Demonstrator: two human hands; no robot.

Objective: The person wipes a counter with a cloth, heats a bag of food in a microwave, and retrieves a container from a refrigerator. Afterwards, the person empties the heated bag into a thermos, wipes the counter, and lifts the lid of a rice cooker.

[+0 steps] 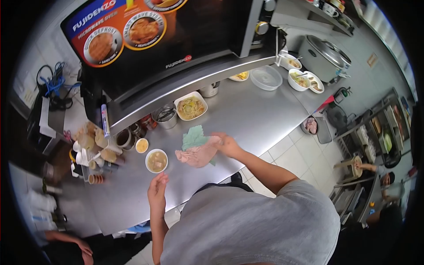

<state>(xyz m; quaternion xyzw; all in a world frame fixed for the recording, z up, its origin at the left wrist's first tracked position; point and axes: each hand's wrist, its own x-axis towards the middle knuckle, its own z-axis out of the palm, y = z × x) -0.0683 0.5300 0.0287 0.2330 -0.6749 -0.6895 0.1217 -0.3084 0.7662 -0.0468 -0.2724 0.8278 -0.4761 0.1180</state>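
While steel gleams, right hand (228,144) grips crumpled pink cloth (197,154).

The counter (247,115) is brushed stainless steel, smooth with a dull sheen. On it, the pink cloth (198,154) under the right hand (227,143) looks soft and matt, as does the green cloth (194,136) beneath it. The soup bowl (156,160) just left of the cloths is glossy white. The microwave oven (176,39) above the counter has a shiny dark door. The floor (296,154) is pale glazed tile.
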